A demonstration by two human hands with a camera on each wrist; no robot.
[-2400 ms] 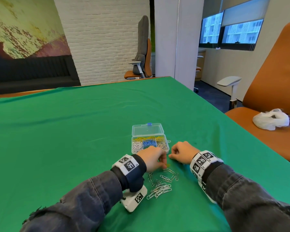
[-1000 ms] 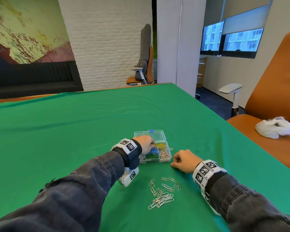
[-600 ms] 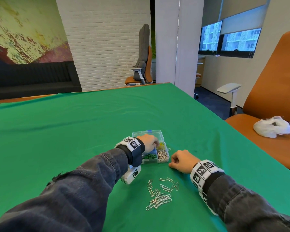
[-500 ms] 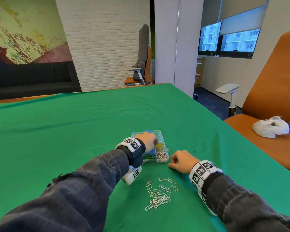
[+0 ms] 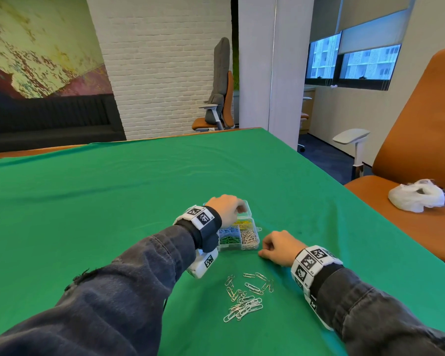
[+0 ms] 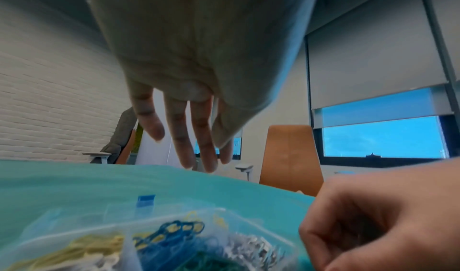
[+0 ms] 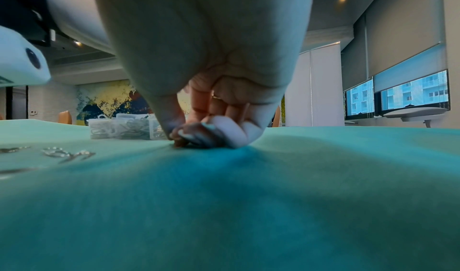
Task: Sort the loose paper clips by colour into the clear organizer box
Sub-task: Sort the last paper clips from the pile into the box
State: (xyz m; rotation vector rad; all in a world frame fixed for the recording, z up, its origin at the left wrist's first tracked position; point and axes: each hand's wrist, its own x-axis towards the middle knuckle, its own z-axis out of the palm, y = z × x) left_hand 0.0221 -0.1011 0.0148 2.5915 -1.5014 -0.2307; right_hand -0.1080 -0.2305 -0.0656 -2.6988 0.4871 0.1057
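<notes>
1. The left hand (image 5: pixel 226 209) hovers over the far part of the clear organizer box (image 5: pixel 238 236), fingers loosely extended, holding nothing.
2. The right hand (image 5: pixel 280 249) rests on the desk (image 5: pixel 113 201) just right of the box, fingers curled; whether it pinches anything, I cannot tell.
3. The loose paper clips (image 5: pixel 246 295) lie toward the person from both hands, nearer the right one.
</notes>
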